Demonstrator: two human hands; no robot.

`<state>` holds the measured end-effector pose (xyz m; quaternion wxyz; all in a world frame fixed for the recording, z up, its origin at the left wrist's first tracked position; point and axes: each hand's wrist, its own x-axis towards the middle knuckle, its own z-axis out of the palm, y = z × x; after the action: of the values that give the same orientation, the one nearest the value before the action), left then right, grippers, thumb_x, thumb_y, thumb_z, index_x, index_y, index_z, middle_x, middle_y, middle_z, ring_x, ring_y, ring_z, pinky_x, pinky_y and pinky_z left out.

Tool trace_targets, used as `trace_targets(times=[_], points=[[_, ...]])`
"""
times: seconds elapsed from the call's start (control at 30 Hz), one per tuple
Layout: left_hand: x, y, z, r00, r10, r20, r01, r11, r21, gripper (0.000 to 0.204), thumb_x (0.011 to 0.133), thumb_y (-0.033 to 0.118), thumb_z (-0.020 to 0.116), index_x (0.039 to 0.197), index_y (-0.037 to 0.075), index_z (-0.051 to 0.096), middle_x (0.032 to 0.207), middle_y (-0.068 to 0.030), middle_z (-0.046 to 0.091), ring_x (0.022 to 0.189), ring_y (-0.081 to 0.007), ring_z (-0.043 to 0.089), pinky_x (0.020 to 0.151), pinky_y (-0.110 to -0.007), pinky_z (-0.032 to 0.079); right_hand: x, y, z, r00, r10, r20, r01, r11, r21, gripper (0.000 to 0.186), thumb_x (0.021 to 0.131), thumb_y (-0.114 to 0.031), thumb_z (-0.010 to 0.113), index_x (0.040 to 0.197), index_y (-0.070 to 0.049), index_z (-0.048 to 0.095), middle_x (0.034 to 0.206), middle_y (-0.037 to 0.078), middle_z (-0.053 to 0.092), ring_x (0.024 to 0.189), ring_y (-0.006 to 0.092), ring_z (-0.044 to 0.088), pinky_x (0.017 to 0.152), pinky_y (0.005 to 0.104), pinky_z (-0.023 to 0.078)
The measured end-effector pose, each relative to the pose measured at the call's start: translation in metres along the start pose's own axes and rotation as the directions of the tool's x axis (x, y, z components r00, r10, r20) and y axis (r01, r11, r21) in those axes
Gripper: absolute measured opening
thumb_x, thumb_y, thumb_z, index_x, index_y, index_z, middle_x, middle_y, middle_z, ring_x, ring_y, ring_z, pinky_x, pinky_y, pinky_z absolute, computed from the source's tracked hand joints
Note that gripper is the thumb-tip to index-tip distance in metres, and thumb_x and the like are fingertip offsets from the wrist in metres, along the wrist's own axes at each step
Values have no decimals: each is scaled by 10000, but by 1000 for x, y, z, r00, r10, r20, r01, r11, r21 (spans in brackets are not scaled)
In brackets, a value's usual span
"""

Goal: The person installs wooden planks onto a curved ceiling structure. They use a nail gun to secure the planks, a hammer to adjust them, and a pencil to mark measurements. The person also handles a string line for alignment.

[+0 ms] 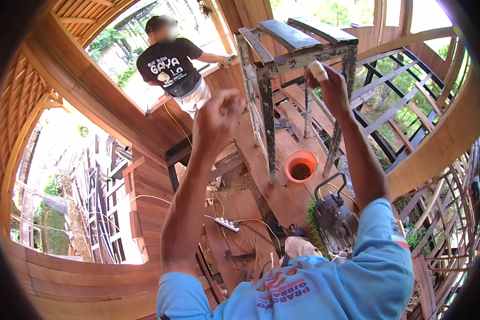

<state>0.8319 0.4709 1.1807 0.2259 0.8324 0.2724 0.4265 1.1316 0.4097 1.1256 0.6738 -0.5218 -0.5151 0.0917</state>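
Observation:
My left hand [221,109] is raised in the middle of the view, its fingers curled and pinched; whether anything is between them I cannot tell. My right hand [328,82] is higher and to the right, in front of the metal scaffold frame [270,133], near its top rail. Its fingers are bent, and a white item [318,71] shows at them, either a wrapping or something held; I cannot tell which. Dark boards [284,36] lie across the top of that paint-spattered frame.
A co-worker [173,66] stands at the wooden window ledge, upper left. An orange bucket [300,166] stands by the scaffold's legs. An air compressor [333,218], green coiled hose [312,224], white power strip [226,223] and cables lie below. Open metal framing [389,101] spans the right side.

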Motion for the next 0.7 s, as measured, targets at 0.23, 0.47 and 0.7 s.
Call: trace_targets(times=[0.23,0.47,0.7], points=[[102,-54,143,974,164,158,-194,960,200,270,888,114,653,1132,2,679,1124,-203,687,1041,-366,664,917,-413,535,142,71,14,997,-80,-15,79,996,-45,444,982,-438,572,1095,-31,709,833,93,696,761,166,658,710,350,514],[80,-103,201,990,80,-117,-49,968,247,257,911,89,630,1152,1,622,1186,-187,666,1072,-386,651,902,-445,535,174,80,53,981,-185,59,194,952,-237,405,956,-446,585,1032,-66,701,793,188,667,755,365,655,710,453,496],[83,-117,215,985,-122,-124,136,984,114,283,888,96,644,1157,79,559,961,-181,704,916,-395,684,729,-473,535,180,88,86,975,-125,185,161,968,-193,460,956,-494,557,955,-54,692,833,152,694,785,372,663,731,449,506]])
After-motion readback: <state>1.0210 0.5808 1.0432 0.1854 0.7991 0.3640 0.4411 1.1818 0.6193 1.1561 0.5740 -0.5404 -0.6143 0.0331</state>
